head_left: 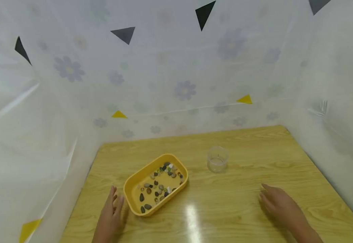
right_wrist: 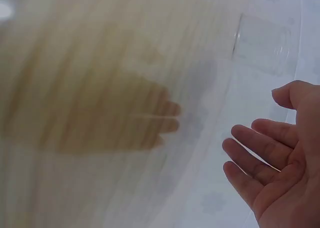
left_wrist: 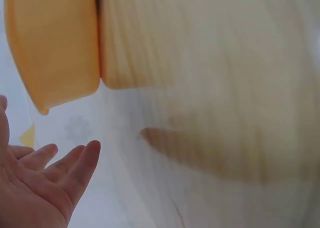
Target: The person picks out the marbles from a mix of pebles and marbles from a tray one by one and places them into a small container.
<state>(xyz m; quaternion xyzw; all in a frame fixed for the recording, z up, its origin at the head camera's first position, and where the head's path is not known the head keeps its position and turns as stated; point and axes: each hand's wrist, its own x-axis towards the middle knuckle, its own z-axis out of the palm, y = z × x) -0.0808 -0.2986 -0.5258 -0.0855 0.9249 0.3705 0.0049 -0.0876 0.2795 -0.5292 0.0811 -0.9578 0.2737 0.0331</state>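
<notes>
While the left hand (head_left: 108, 216) hovered just beside the left end of a yellow tray (head_left: 129, 192), I could see its fingers were loosely straight, with a gap between them and the tray's wall. Well to the right, the right hand (head_left: 281, 206) hung over the wood-grained bench (head_left: 240, 199), its fingers relaxed and slightly spread, its thumb apart. A streak of light shone on the wood between them. The tray sat slantwise left of centre, small stones (head_left: 148, 191) scattered across its floor: black, brown, grey and white. Farther off, to the tray's right and apart from it, stood a clear cup (head_left: 217, 163). Behind the bench hung a pale flowered sheet (head_left: 155, 67), marked with yellow and dark triangles (head_left: 205, 15).
</notes>
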